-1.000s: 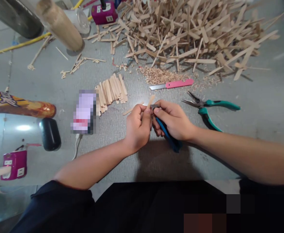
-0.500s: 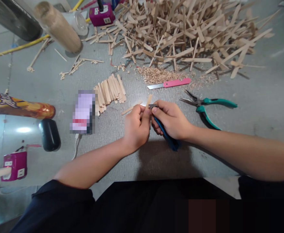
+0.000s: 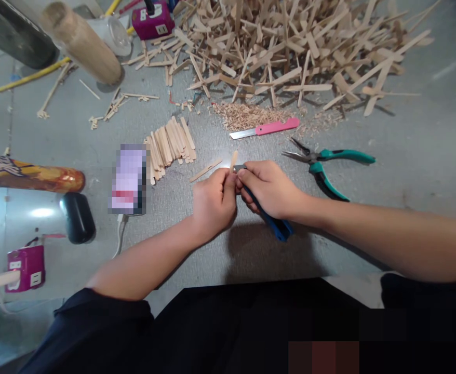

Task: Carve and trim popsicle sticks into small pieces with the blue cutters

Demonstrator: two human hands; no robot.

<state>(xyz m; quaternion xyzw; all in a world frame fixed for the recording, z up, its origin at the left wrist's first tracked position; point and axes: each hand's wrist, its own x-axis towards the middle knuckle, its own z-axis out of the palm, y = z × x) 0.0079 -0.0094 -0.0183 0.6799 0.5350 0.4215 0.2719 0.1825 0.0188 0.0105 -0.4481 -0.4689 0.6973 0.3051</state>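
Fingers on the left hand (image 3: 214, 200): thumb and index pinched together on a wooden stick (image 3: 233, 157), its rounded end poking up past the fingertips, the other fingers folded in. Right hand (image 3: 269, 187), right next to it: fingers wrapped round a blue-handled tool (image 3: 278, 226), thumb up by its metal head, handle running down toward the body. Metal head is right at the stick; can't tell if it's biting. Rest, left to right. Far left of the fingers: snack packet (image 3: 29, 171), purple adapter (image 3: 25, 267) nearer the body, black rounded case (image 3: 79, 218) between. Far left and beyond the fingers: dark bottle (image 3: 15, 36), tan cylinder (image 3: 90, 49). Left of the left hand: phone (image 3: 129, 174), screen blurred out, white cable (image 3: 121, 234) at its near end. Row of sticks (image 3: 169, 145) just right of the phone, left of and beyond the fingers. Loose stick (image 3: 204, 170) just off the left knuckles. Straight past the fingertips: wood bits (image 3: 243, 117), with a pink knife (image 3: 277, 126) along their near edge, and a big heap of crossed sticks (image 3: 286, 47) behind. Right of the right-hand fingers: green-handled pliers (image 3: 340, 155), jaws spread, lying on the table (image 3: 407, 156).
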